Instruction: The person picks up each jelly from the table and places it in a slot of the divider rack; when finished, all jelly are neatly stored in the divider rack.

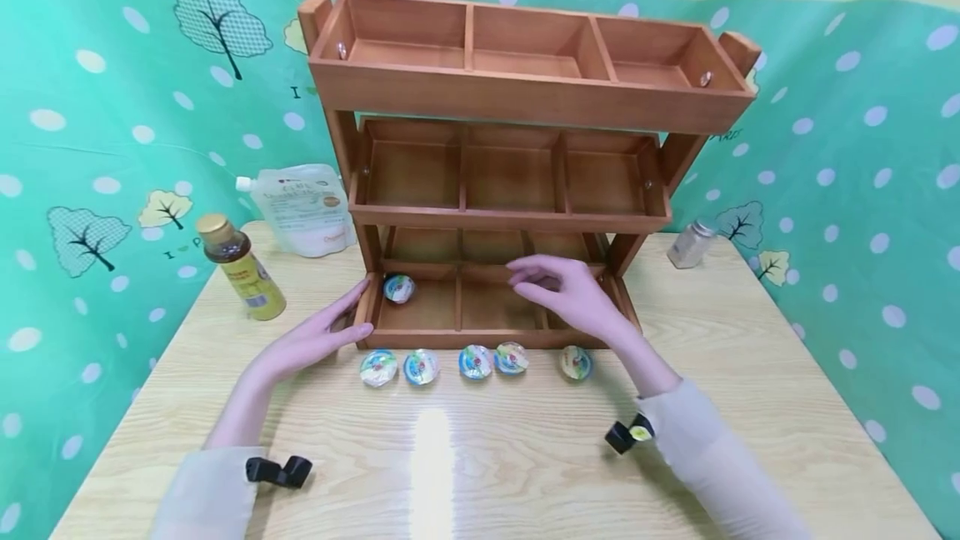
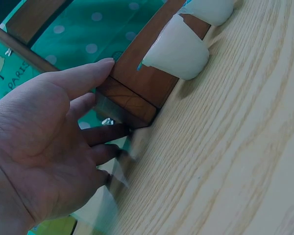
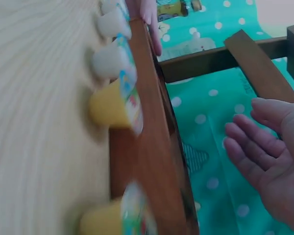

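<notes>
My left hand (image 1: 322, 333) rests against the left end of the bottom tier of a brown wooden shelf rack (image 1: 480, 340). In the left wrist view the thumb touches that corner and the fingers extend along its side. My right hand (image 1: 566, 290) hovers over the bottom tier's middle and right compartments, holding nothing, fingers slightly bent. One small foil-lidded cup (image 1: 399, 288) sits in the bottom-left compartment. Several more cups stand in a row before the rack, among them a white cup (image 2: 179, 49) and a yellow cup (image 3: 112, 106).
Left of the rack stand a brown-capped bottle (image 1: 243, 269) and a white spouted pouch (image 1: 303, 211). A small glass shaker (image 1: 692, 244) is to the right. The rack's upper tiers overhang the bottom one. A patterned teal curtain (image 1: 112, 148) surrounds the table (image 1: 337, 440).
</notes>
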`<state>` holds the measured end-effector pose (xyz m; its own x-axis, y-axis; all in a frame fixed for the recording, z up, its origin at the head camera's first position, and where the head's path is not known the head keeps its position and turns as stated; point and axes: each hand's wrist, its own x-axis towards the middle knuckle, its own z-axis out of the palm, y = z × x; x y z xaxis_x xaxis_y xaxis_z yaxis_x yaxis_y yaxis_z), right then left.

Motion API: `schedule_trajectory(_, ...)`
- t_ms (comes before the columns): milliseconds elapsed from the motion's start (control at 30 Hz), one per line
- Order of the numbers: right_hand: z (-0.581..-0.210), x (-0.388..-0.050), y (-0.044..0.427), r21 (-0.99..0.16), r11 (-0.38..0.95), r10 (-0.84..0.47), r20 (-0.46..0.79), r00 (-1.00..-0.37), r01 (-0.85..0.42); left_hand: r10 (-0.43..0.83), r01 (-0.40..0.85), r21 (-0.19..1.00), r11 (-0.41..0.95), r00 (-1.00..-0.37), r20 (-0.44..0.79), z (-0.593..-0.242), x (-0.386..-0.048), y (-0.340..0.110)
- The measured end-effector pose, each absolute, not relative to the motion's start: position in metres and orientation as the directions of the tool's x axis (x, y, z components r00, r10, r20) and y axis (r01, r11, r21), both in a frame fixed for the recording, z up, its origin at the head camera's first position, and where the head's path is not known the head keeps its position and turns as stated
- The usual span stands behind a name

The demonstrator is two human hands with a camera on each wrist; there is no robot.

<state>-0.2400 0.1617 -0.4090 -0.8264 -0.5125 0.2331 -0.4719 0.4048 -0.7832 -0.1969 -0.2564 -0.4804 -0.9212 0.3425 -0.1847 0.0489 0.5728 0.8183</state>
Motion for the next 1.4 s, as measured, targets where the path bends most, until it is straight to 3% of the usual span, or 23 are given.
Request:
schedule_trajectory(367, -0.437, -0.202, 0.215, -0.790, 0.316, -0.441, 0.368, -0.818, -0.525, 0.363, 0.089, 0.809, 0.581, -0.918, -0.159, -0.482, -0.200, -0.253)
schedule_trajectory(633, -0.450, -0.181, 0.238, -0.737, 0.386, -0.469, 0.361, -0.806, -0.554, 0.371, 0.086, 0.817, 0.571, -0.914, -0.163, -0.478, -0.201, -0.251)
schedule_trajectory(900, -0.458, -0.179, 0.250, -0.601, 0.472, -0.512, 0.409, -0.755, -0.646, 0.364, 0.076, 0.817, 0.572, -0.916, -0.170, -0.475, -0.199, -0.253)
schedule_trajectory(1133, -0.462, -0.176, 0.256, -0.454, 0.593, -0.526, 0.407, -0.747, -0.665, 0.356, 0.073, 0.814, 0.576, -0.919, -0.170, -0.477, -0.198, -0.254)
schedule_trajectory(1400, -0.468, -0.177, 0.255, -0.372, 0.620, -0.561, 0.406, -0.722, -0.691, 0.359, 0.087, 0.818, 0.569, -0.921, -0.152, -0.482, -0.198, -0.255)
